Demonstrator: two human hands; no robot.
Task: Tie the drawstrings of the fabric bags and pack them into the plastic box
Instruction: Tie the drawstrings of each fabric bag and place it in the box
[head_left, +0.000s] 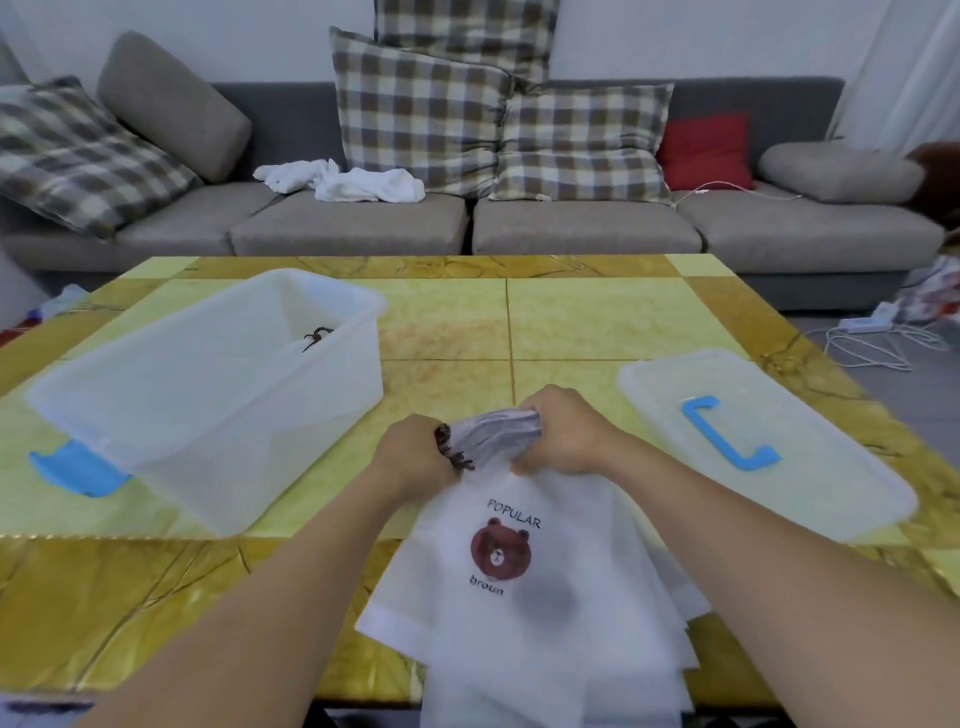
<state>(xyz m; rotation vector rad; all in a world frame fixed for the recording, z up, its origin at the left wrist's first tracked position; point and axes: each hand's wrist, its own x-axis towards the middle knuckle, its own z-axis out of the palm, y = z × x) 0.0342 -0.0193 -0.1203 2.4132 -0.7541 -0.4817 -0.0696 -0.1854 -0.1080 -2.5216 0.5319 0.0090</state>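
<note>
White fabric bag (524, 597) lies at the near table (597, 322) edge. My left hand (413, 457) pinches its brown drawstring (451, 451); my right hand (563, 434) grips the bunched neck. Lid (769, 441) right, plastic box (208, 395) left, drawstring inside. Sofa (467, 223) beyond.

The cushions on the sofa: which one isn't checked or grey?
The small red cushion, at the right of the sofa, behind a grey bolster. The large checked cushions are brown and cream; the rest are plain grey.
</note>
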